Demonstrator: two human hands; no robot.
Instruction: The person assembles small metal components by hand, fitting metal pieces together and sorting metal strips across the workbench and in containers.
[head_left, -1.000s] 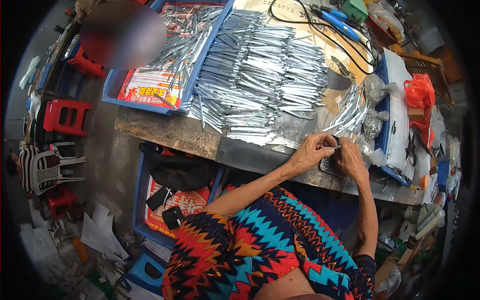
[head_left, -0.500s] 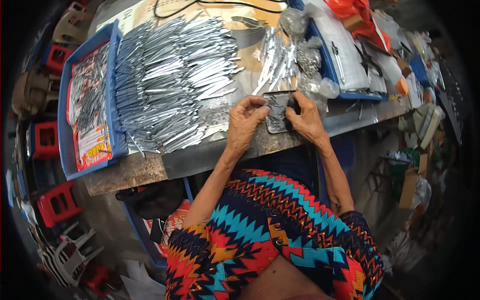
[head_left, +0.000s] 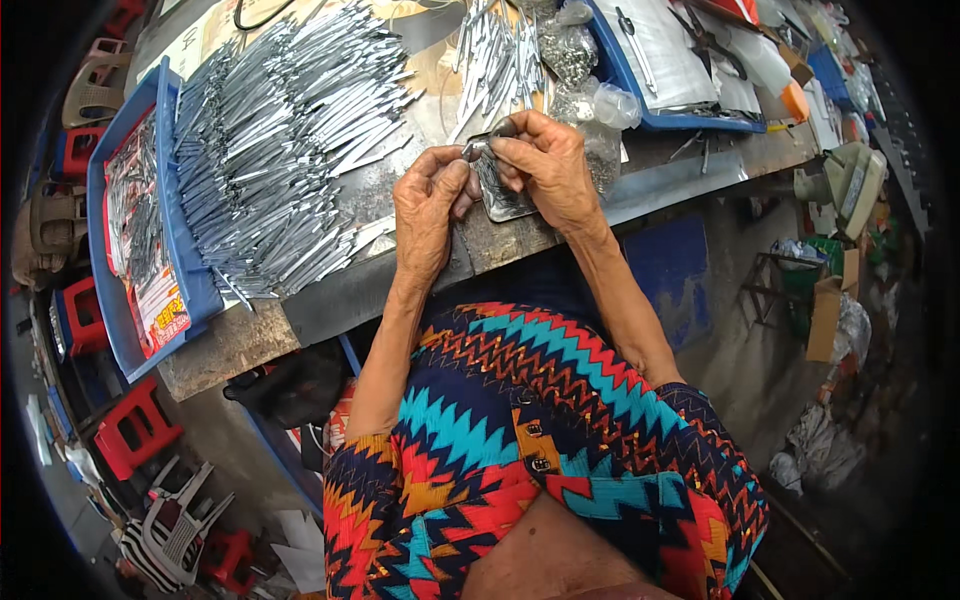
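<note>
My left hand point(head_left: 426, 208) and my right hand point(head_left: 554, 172) come close together over the near edge of the workbench. Thumb and forefinger are pinched on each, and a tiny dark piece seems to sit between them, too small to name. Beneath the fingers lies a small dark shallow tray point(head_left: 510, 206) with thin dark bits in it, partly covered by my right hand. Beyond it is a loose bunch of thin silvery metal strips point(head_left: 492, 62). A much larger heap of similar strips point(head_left: 285, 140) spreads to the left.
A blue tray point(head_left: 188, 225) holding more metal pieces stands at the bench's left end. Clear bags of small metal parts point(head_left: 568, 52) lie beside another blue tray point(head_left: 690, 122) with pliers point(head_left: 708, 40). Red stools point(head_left: 138, 428) stand on the floor at left.
My right hand has left the small tray's right edge and joined my left hand's fingertips over it. With the head's turn, the bench has shifted left and up in view.
</note>
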